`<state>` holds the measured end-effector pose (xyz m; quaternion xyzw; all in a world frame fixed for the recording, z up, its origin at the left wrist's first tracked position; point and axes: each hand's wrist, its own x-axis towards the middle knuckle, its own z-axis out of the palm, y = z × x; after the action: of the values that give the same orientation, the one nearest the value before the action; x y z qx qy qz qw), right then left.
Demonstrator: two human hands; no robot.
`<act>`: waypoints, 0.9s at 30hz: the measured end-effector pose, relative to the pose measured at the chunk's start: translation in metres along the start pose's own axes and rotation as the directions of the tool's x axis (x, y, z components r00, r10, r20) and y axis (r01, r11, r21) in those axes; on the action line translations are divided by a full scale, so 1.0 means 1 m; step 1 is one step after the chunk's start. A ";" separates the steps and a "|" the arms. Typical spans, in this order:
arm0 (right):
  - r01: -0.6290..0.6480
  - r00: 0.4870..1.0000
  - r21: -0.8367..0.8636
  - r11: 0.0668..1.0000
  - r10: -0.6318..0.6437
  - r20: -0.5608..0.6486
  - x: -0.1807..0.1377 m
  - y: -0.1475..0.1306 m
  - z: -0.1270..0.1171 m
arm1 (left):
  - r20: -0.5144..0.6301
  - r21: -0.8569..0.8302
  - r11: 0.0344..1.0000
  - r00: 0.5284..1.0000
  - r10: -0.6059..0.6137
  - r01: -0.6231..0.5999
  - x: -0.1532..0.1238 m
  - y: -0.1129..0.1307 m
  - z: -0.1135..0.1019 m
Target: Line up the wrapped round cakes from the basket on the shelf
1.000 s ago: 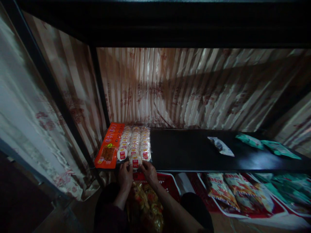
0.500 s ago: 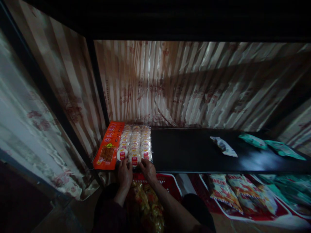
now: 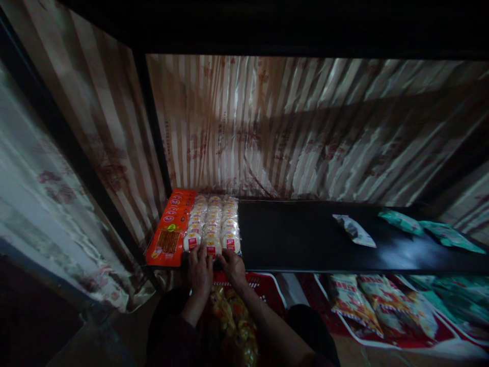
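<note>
Three rows of round white crackers in clear wrap with red-and-yellow labels (image 3: 214,219) fill the left part of the black shelf. My left hand (image 3: 199,270) rests at their front edge, fingers stretched out over the left side of the front middle cracker pack (image 3: 211,249). On that pack's right side, my right hand (image 3: 232,267) has bent fingers and thumb at its edge; its grip is partly hidden. Left of the rows lies a stack of overlapping flat orange snack packets (image 3: 171,229), the front one showing brown sticks.
A black shelf (image 3: 282,239) runs rightward, bearing a white packet (image 3: 354,230) and two green packets (image 3: 401,222). Below stand a red basket (image 3: 267,290) near yellowish wrapped food (image 3: 233,326), and another red basket (image 3: 439,341) with snack bags. A dark post (image 3: 153,122) rises at left.
My left hand has moved slightly up and right, its fingers now reaching further over the front middle pack. My right hand stays at that pack's right side. The view has shifted slightly.
</note>
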<state>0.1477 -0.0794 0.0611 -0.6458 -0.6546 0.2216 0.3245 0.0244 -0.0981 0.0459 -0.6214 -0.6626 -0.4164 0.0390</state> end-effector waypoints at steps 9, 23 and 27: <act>0.068 0.997 0.004 0.998 -0.068 -0.037 -0.003 0.004 0.000 | 0.051 0.100 0.991 0.995 0.088 -0.093 -0.004 0.001 0.007; 0.189 0.891 -0.215 0.958 -0.259 -0.373 0.019 0.025 -0.015 | 0.074 0.059 0.995 0.995 0.074 -0.078 -0.006 0.001 0.008; 0.126 0.923 -0.321 0.939 -0.230 -0.307 0.032 0.035 -0.012 | 0.066 0.059 0.994 0.994 0.085 -0.089 -0.006 0.001 0.010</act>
<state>0.1822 -0.0467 0.0488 -0.6526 -0.6708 -0.0243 0.3515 0.0307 -0.0968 0.0366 -0.6610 -0.6484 -0.3736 0.0550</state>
